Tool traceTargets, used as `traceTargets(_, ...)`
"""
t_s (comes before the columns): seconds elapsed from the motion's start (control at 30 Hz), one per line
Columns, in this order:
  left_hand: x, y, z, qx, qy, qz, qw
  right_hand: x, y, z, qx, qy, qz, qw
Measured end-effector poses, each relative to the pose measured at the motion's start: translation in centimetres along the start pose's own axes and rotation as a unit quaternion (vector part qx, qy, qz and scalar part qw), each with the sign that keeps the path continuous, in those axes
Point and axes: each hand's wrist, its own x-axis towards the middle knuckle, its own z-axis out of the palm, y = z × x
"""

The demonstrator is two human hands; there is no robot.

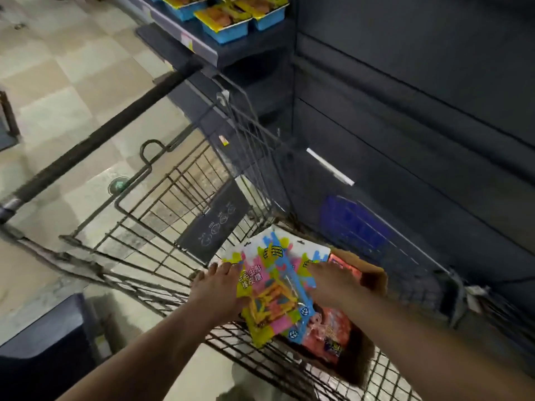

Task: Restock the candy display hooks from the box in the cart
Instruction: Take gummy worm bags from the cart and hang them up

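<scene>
Pale checkered floor tiles (58, 91) are showing beneath a wire cart (162, 215). Nearest, both hands are holding a small stack of candy packets (275, 287) just above the cardboard box (375, 274) sitting in the cart. The left hand (215, 287) is gripping the stack's left edge and the right hand (333, 282) is clasping its right edge. At least two packets are overlapping, their long axis running away from the person and their hang-hole ends pointing to the far side. Red packets (327, 322) are lying flat in the box beneath. Beyond, a dark seat flap (214, 221) is leaning inside the cart. Farther off, dark shelving (405, 111) is standing at right, and at least four blue trays (225, 31) are sitting on a shelf (179, 43).
</scene>
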Motion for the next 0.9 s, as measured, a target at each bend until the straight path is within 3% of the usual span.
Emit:
traceTargets(0.53,11.8,-4.0,4.8,0.065,-0.117,0.108,0.985,8.6,-3.1,5.0,0.188,-0.064,0.112,0.974)
traceTargets(0.8,14.6,-5.3,6.5,0.055,-0.151,0.098,0.982,12.0,-3.9,7.0,0.293,0.012,0.189,0.937)
traceTargets(0.9,15.0,-4.3,6.7,0.035,-0.157,0.100,0.982,11.4,-2.2,7.8,0.396,0.035,0.182,0.899)
